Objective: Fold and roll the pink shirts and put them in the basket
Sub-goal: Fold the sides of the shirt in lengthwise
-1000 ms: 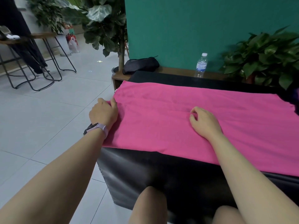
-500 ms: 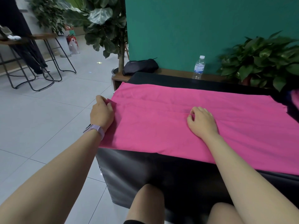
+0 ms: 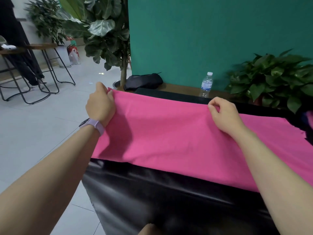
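Head view, looking forward and down along both forearms. Pink shirt (image 3: 177,138) lies spread across a black-covered worktop (image 3: 152,192), its near edge hanging just over the worktop's front and its far edge raised off the surface. Left hand (image 3: 100,104) pinches the shirt's far left corner, thumb and curled fingers closed on the fabric, which peaks upward at that point; a lilac wristband (image 3: 94,125) circles the left wrist. Right hand (image 3: 223,114) pinches the far edge of the shirt near its middle, fingertips curled over a small ridge of cloth. Between the two hands the far edge runs as a taut line, and the cloth slopes down from it toward the viewer. To the right, beyond the right hand, the shirt lies flat on the worktop.

Behind the worktop, a low wooden ledge (image 3: 186,89) against a green wall (image 3: 203,34) carries a dark pouch (image 3: 144,81) and an upright water bottle (image 3: 206,84), well apart from each other. Leafy potted plant (image 3: 274,77) stands at the right end; a taller broad-leaved plant (image 3: 105,31) stands at the left corner of the wall. Metal-legged stools (image 3: 42,70) stand on the tiled floor (image 3: 33,133) at far left.
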